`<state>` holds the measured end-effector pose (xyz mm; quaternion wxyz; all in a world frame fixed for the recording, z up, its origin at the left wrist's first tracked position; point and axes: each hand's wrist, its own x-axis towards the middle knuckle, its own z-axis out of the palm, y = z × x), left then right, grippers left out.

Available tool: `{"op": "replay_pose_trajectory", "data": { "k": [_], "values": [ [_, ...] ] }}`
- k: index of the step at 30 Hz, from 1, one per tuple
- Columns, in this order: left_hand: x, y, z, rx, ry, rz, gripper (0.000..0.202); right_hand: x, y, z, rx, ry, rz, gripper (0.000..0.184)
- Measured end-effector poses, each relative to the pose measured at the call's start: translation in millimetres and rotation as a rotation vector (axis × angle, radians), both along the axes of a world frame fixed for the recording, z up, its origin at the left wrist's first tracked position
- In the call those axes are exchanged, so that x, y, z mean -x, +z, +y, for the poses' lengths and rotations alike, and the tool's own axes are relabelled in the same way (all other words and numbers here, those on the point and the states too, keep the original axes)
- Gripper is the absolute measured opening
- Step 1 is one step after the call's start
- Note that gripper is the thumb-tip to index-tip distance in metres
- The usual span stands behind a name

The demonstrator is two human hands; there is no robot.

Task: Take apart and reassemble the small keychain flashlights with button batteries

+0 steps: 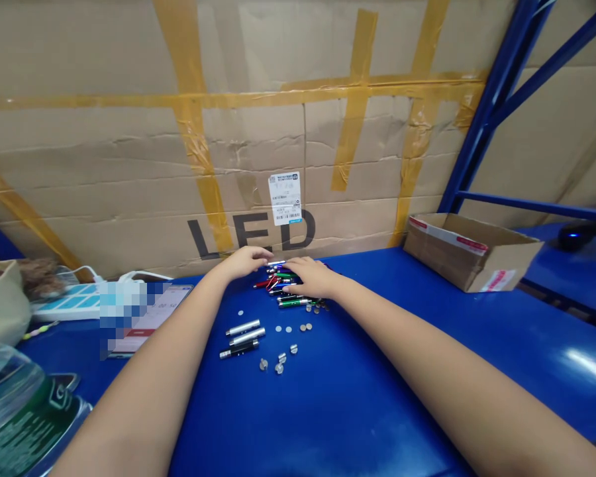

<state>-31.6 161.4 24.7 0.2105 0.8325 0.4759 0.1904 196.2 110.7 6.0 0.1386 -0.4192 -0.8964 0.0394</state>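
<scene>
My left hand (247,261) reaches to the left side of a pile of slim metal tubes like small penlights (293,303), coloured green, red, blue and silver. Its fingers are stretched out beside a silver tube (277,264). Over the right part of the pile lies my right hand (312,278), fingers spread and hiding some tubes. Nearer to me, two silver tubes (247,336) and a black tube (239,350) lie side by side. Small round discs like button cells (289,329) and several short silver end pieces (279,368) are scattered to their right.
Behind the blue table (328,411) stands a large taped cardboard box (248,146). An open small carton (447,255) sits at right by a blue metal frame (487,126). At left are a power strip (64,308), a phone (151,318) and a large bottle (24,411).
</scene>
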Motion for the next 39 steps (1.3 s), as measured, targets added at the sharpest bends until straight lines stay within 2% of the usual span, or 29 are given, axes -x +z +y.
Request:
{"op": "replay_pose_trajectory", "data": {
  "k": [2,4,10,14,18,21,24,29,31,33,36,39],
  "values": [
    [5,-1.9,4,-0.086,0.086,0.019,0.036,-1,0.1,0,-0.001,-0.01,-0.012,0.065],
    [6,-6.7,7,-0.172,0.096,0.081,0.037,-3,0.4,0,-0.005,-0.009,-0.01,0.063],
    [-1,-17.6,9,-0.302,-0.152,0.37,0.042,-11,-2.8,6,-0.023,0.012,-0.011,0.062],
    [2,-14.4,5,-0.346,-0.17,0.46,0.041,-19,-5.1,10,-0.035,0.037,-0.006,0.058],
    [6,-9.4,0,-0.331,-0.125,0.522,0.036,-26,-8.5,13,-0.04,0.045,0.016,0.056],
    [3,-6.6,-3,-0.339,-0.09,0.529,0.035,-31,-11.0,13,-0.048,0.051,0.043,0.057],
    [-2,-2.9,-8,-0.322,-0.062,0.454,0.036,-35,-9.5,10,-0.08,0.059,0.088,0.052],
    [-15,7.6,-22,-0.115,-0.097,0.222,0.042,-46,3.4,0,-0.147,0.026,0.116,0.038],
    [-21,11.7,-27,-0.059,-0.126,0.208,0.049,-53,8.2,-1,-0.139,0.002,0.1,0.034],
    [-28,14.5,-31,-0.067,-0.135,0.234,0.052,-61,11.4,0,-0.117,-0.037,0.091,0.03],
    [-40,15.5,-34,-0.119,-0.165,0.256,0.045,-73,14.9,1,-0.08,-0.089,0.094,0.023],
    [-51,12.3,-36,-0.134,-0.252,0.276,0.032,-80,19.2,0,0.012,-0.097,0.052,0.019]
  ]
}}
